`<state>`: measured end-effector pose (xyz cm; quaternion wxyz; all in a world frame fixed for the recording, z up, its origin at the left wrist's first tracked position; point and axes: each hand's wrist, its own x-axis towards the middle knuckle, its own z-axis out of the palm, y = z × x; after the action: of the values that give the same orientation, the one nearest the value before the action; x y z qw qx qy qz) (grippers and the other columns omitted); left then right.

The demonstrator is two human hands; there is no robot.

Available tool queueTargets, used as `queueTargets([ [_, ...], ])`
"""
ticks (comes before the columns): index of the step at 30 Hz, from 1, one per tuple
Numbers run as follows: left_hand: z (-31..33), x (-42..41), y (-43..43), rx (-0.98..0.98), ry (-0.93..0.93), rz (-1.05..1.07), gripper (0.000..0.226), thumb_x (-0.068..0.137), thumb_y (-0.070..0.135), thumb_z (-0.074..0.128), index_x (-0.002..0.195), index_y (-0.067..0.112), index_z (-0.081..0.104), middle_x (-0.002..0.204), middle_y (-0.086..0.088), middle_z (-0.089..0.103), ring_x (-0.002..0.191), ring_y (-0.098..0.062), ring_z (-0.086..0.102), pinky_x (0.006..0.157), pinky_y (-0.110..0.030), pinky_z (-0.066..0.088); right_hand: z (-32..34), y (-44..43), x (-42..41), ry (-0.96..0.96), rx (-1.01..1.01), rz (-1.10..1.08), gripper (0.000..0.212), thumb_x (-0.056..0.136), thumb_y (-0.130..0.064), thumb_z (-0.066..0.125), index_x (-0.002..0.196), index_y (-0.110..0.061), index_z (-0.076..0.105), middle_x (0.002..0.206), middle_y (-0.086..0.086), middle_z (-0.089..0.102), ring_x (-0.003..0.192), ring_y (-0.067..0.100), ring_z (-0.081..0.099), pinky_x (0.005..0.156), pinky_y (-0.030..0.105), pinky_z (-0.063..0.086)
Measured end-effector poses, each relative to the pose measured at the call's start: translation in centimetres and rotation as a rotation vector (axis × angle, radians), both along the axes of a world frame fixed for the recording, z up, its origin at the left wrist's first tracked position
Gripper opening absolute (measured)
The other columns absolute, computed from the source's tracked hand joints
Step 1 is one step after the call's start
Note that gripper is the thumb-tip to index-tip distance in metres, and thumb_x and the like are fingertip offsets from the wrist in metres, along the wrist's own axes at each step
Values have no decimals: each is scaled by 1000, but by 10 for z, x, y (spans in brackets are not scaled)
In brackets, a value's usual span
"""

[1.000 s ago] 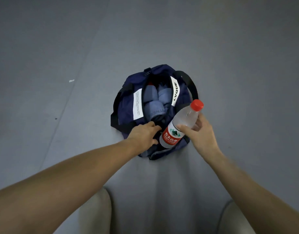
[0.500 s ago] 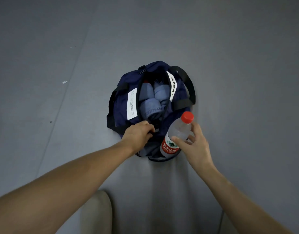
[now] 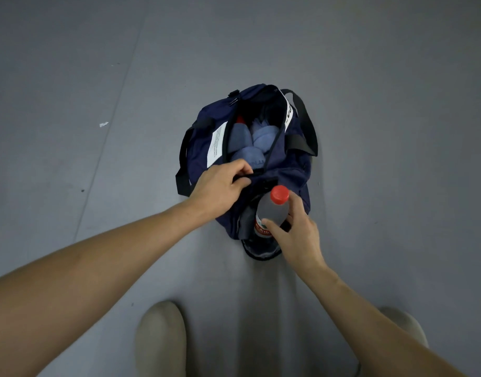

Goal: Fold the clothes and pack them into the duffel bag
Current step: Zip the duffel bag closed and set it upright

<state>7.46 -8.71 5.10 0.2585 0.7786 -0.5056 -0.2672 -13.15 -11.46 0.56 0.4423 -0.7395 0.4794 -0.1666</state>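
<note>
Pinching the bag's (image 3: 288, 170) black edge with the left grip (image 3: 220, 187) — clamping the bottle (image 3: 273, 210), base in the end pocket, with the right grip (image 3: 301, 238), near packed clothes (image 3: 242, 140)

I'm counting one duffel bag (image 3: 288, 170), roughly three rolled blue clothes (image 3: 263, 137), one water bottle (image 3: 272, 210), one left hand (image 3: 220, 186) and one right hand (image 3: 299, 236), plus one white scrap (image 3: 104, 124).

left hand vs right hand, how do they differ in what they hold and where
The left hand pinches a black strap at the duffel bag's opening; the right hand wraps the water bottle. The left hand sits over the bag's top, the right hand at its near end pocket, where the bottle stands cap up. Both grip something.
</note>
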Motion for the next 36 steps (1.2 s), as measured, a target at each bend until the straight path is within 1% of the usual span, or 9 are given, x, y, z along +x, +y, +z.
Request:
queueTargets([
  [4, 13, 2, -5, -24, 40, 28, 7, 97, 27, 63, 101, 32, 64, 99, 18, 70, 96, -1, 64, 94, -36, 53, -13, 1, 16, 94, -132, 43, 65, 88, -30, 74, 143, -27, 39, 142, -10, 42, 117, 12, 50, 84, 31, 43],
  [7, 24, 3, -11, -50, 36, 39, 5, 97, 28, 60, 99, 31, 63, 94, 18, 69, 92, -4, 64, 91, -39, 53, -20, 1, 24, 186, -155, 46, 64, 93, -30, 69, 147, -20, 37, 146, -3, 42, 103, 18, 62, 78, 29, 43],
  [10, 33, 2, -18, -72, 59, 51, 6, 97, 28, 59, 96, 33, 62, 91, 18, 69, 87, -4, 65, 87, -38, 55, -22, -7, 38, 223, -182, 22, 60, 95, -31, 65, 145, -19, 35, 142, 2, 47, 90, 21, 67, 76, 38, 51],
  [14, 42, 4, -22, -68, 132, 51, 8, 96, 27, 59, 95, 34, 63, 92, 17, 70, 90, -7, 67, 87, -41, 56, -20, -23, 54, 253, -134, -11, 52, 95, -25, 63, 139, -16, 38, 133, 9, 57, 112, 36, 60, 88, 49, 51],
  [20, 53, 4, -23, -44, 209, 10, 10, 96, 20, 62, 98, 30, 66, 96, 14, 72, 95, -5, 67, 95, -39, 54, -18, -50, 68, 261, 73, -124, 48, 94, -30, 62, 139, -23, 47, 129, 7, 62, 115, 33, 60, 96, 43, 50],
  [24, 61, 2, -22, -37, 278, -35, 10, 97, 17, 62, 102, 24, 68, 97, 10, 74, 94, -4, 68, 96, -35, 54, -17, -45, 73, 207, 17, -199, 30, 96, -28, 55, 124, -19, 55, 122, 7, 64, 111, 33, 61, 94, 44, 50],
  [29, 75, 8, -23, -24, 316, -95, 12, 97, 14, 62, 96, 26, 67, 93, 7, 76, 92, -8, 71, 96, -36, 54, -20, -42, 72, 176, -117, -148, 32, 93, -22, 58, 123, -12, 54, 126, 12, 59, 109, 38, 59, 88, 46, 49],
  [33, 73, 7, -23, -17, 326, -90, 10, 97, 15, 62, 98, 24, 67, 93, 7, 75, 92, -6, 70, 97, -35, 54, -23, -49, 76, 221, -50, -156, 31, 95, -22, 55, 124, -10, 56, 123, 13, 63, 112, 37, 59, 90, 43, 47],
  [36, 61, 5, -25, -59, 271, -10, 10, 97, 17, 62, 101, 25, 66, 95, 11, 73, 93, -3, 68, 95, -34, 54, -22, -48, 73, 190, -7, -153, 36, 94, -25, 58, 129, -18, 54, 123, 9, 65, 112, 34, 60, 93, 41, 48],
])
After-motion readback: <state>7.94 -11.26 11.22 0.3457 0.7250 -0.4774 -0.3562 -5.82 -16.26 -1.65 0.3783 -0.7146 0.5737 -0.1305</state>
